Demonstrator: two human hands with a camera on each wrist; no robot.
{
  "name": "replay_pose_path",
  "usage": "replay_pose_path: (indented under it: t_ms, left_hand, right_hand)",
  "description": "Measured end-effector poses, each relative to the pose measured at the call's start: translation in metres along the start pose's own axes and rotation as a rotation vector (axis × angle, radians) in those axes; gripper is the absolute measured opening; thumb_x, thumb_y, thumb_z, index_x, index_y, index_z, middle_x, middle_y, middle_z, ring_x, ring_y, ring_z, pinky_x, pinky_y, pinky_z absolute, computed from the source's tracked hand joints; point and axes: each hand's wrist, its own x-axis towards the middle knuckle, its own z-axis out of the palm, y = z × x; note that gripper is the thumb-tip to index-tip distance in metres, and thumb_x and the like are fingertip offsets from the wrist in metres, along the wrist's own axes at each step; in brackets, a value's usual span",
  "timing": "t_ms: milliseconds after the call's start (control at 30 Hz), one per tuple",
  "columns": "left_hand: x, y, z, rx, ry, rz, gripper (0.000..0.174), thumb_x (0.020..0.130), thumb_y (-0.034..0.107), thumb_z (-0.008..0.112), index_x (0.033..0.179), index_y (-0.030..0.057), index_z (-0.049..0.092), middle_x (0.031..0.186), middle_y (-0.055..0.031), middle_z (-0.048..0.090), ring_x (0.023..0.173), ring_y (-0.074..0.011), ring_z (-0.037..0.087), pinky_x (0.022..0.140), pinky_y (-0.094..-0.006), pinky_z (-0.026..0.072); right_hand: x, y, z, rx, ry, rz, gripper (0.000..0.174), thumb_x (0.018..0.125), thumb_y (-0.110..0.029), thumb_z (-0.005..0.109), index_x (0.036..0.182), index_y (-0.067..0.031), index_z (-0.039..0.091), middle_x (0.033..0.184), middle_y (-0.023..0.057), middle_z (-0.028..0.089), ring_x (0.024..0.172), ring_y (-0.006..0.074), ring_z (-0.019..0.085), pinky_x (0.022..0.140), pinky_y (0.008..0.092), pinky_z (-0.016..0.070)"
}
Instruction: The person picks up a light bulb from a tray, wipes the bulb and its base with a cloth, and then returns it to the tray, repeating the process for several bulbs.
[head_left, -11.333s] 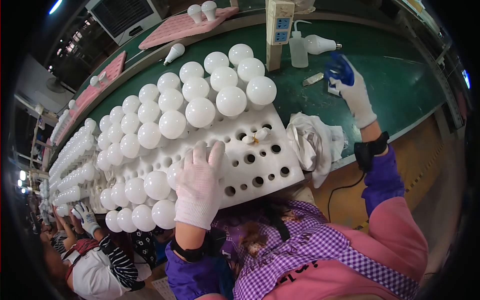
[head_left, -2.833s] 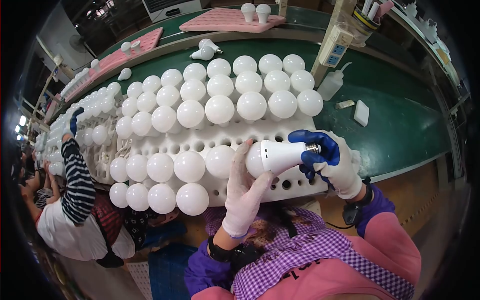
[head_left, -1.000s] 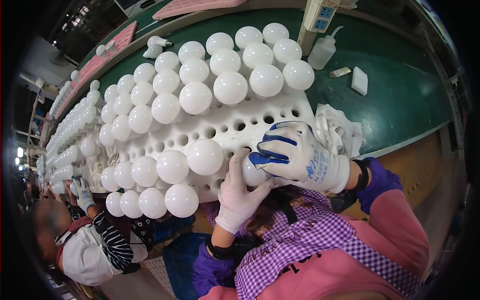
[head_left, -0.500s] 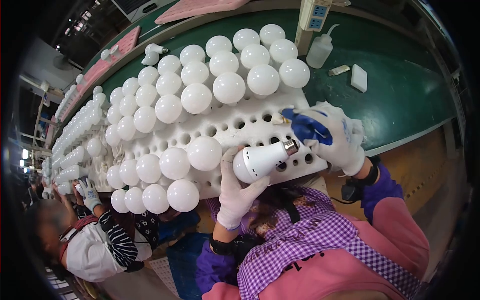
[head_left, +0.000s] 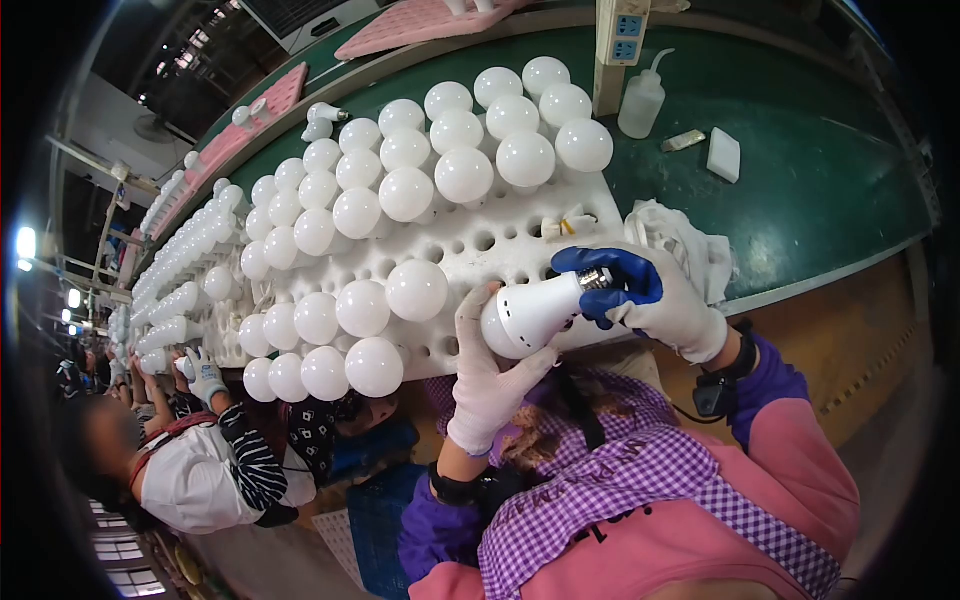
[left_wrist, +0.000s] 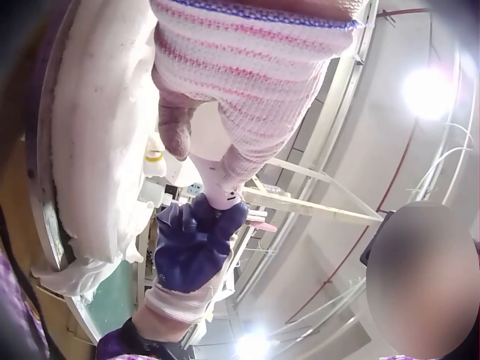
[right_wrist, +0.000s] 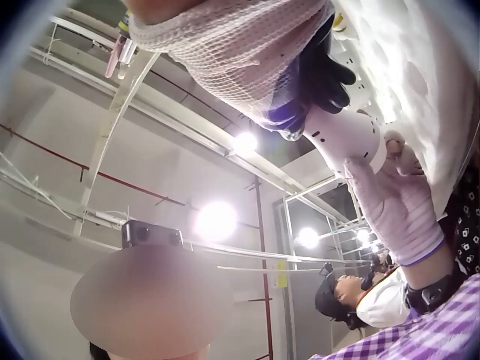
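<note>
In the head view a white LED bulb [head_left: 540,312] lies tilted between my two hands, its metal screw base toward the right. My gloved left hand [head_left: 490,390] grips the round dome, thumb below and fingers behind it. My right hand [head_left: 665,305], in a white glove with blue-coated fingers, holds the screw base end. The right wrist view shows the bulb's slotted white body [right_wrist: 345,139] between both hands. Under them is a white foam tray [head_left: 460,275] with holes and rows of upright round bulbs [head_left: 415,290]. A small white bundle with a yellow band [head_left: 568,224] lies on the tray.
Behind the tray runs a green bench [head_left: 780,200] with a squeeze bottle [head_left: 641,105], a small white block [head_left: 724,156] and a socket post [head_left: 622,40]. A crumpled white cloth [head_left: 685,245] sits at the tray's right end. Another person [head_left: 200,470] works at left.
Half a second ago my right hand was at the small white bundle, away from the screw base; now it holds the base. The left hand has kept its grip on the dome.
</note>
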Motion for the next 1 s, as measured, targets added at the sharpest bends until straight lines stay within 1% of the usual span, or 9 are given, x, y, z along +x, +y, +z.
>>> replay_pose_path:
  t_ms: [100, 133, 300, 433, 500, 633, 733, 900, 1000]
  left_hand:
    - [-0.009, 0.018, -0.003, 0.497, 0.076, 0.016, 0.083, 0.071, 0.003, 0.078, 0.139, 0.0022, 0.03, 0.121, -0.0133, 0.047, 0.087, -0.0149, 0.059, 0.074, -0.0275, 0.0529]
    - [-0.004, 0.019, -0.006, 0.622, 0.152, 0.286, 0.078, 0.07, 0.004, 0.078, 0.137, 0.0031, 0.038, 0.12, -0.0142, 0.05, 0.074, -0.0124, 0.058, 0.064, -0.0259, 0.0507]
    - [0.018, 0.062, -0.043, 1.189, 0.203, 0.538, 0.071, 0.066, 0.006, 0.076, 0.13, 0.0093, 0.047, 0.126, -0.016, 0.049, 0.114, -0.0361, 0.05, 0.091, -0.0427, 0.0463]
    - [0.037, 0.073, -0.064, 1.622, 0.048, 0.233, 0.069, 0.069, 0.014, 0.074, 0.132, 0.0183, 0.046, 0.13, -0.0156, 0.046, 0.12, -0.0361, 0.045, 0.099, -0.0478, 0.0393]
    - [0.05, 0.065, -0.074, 1.725, -0.131, 0.308, 0.066, 0.065, 0.011, 0.074, 0.127, 0.019, 0.051, 0.123, -0.0123, 0.05, 0.112, -0.036, 0.051, 0.092, -0.0459, 0.0432]
    - [0.055, 0.088, -0.072, 1.581, -0.233, 0.136, 0.065, 0.068, 0.013, 0.073, 0.127, 0.0184, 0.047, 0.123, -0.0143, 0.05, 0.114, -0.0338, 0.051, 0.092, -0.0449, 0.044]
    - [0.042, 0.08, -0.073, 1.203, -0.012, 0.364, 0.07, 0.062, 0.008, 0.078, 0.124, 0.0114, 0.046, 0.116, -0.0141, 0.052, 0.108, -0.0326, 0.054, 0.089, -0.0427, 0.046]
    - [0.025, 0.048, -0.035, 0.278, 0.187, 0.149, 0.083, 0.062, 0.015, 0.087, 0.127, 0.0017, 0.037, 0.121, -0.0126, 0.047, 0.107, -0.0223, 0.054, 0.088, -0.0354, 0.0496]
    - [0.027, 0.028, -0.036, 0.37, 0.175, 0.178, 0.084, 0.064, 0.015, 0.087, 0.129, 0.0013, 0.035, 0.122, -0.0133, 0.046, 0.107, -0.0217, 0.054, 0.086, -0.0332, 0.0521]
  right_hand:
    - [0.013, -0.029, -0.007, -0.441, 0.027, -0.114, 0.052, 0.082, -0.019, 0.072, 0.127, 0.0002, 0.053, 0.12, 0.0084, 0.061, 0.095, 0.0106, 0.058, 0.08, 0.0215, 0.0502]
    - [0.021, -0.033, -0.001, -0.121, 0.097, -0.114, 0.047, 0.083, -0.009, 0.065, 0.127, 0.0015, 0.052, 0.117, 0.0074, 0.063, 0.094, 0.0107, 0.059, 0.08, 0.0214, 0.0498]
    - [0.118, -0.068, -0.035, -0.448, 0.357, -0.387, 0.034, 0.082, -0.009, 0.066, 0.115, -0.0059, 0.064, 0.095, 0.0017, 0.066, 0.08, 0.0041, 0.057, 0.068, 0.021, 0.0483]
    - [0.212, -0.066, -0.081, -0.96, 0.64, -0.53, 0.045, 0.078, -0.029, 0.069, 0.117, -0.0073, 0.062, 0.106, 0.0173, 0.066, 0.097, 0.0332, 0.062, 0.087, 0.0377, 0.0476]
    - [0.227, -0.066, -0.086, -1.169, 0.701, -0.4, 0.042, 0.082, -0.016, 0.069, 0.122, -0.0073, 0.06, 0.098, 0.0081, 0.07, 0.086, 0.0129, 0.063, 0.079, 0.0267, 0.0493]
    - [0.162, -0.076, -0.04, -0.954, 0.434, -0.383, 0.046, 0.083, -0.009, 0.065, 0.127, -0.0018, 0.055, 0.105, 0.0058, 0.069, 0.093, 0.0102, 0.062, 0.086, 0.0247, 0.0481]
    - [0.105, -0.05, -0.016, -0.693, 0.157, -0.528, 0.041, 0.078, -0.013, 0.065, 0.118, -0.0022, 0.06, 0.094, 0.0126, 0.068, 0.082, 0.0181, 0.065, 0.078, 0.0289, 0.0499]
    - [0.055, -0.021, 0.013, 0.063, -0.129, 0.256, 0.047, 0.091, -0.021, 0.063, 0.131, -0.0013, 0.05, 0.086, 0.005, 0.064, 0.072, 0.0081, 0.059, 0.056, 0.0224, 0.0494]
    - [0.051, -0.021, 0.02, 0.128, -0.079, 0.291, 0.043, 0.09, -0.016, 0.062, 0.13, -0.0024, 0.053, 0.085, 0.0051, 0.063, 0.066, 0.0074, 0.058, 0.05, 0.0207, 0.0489]
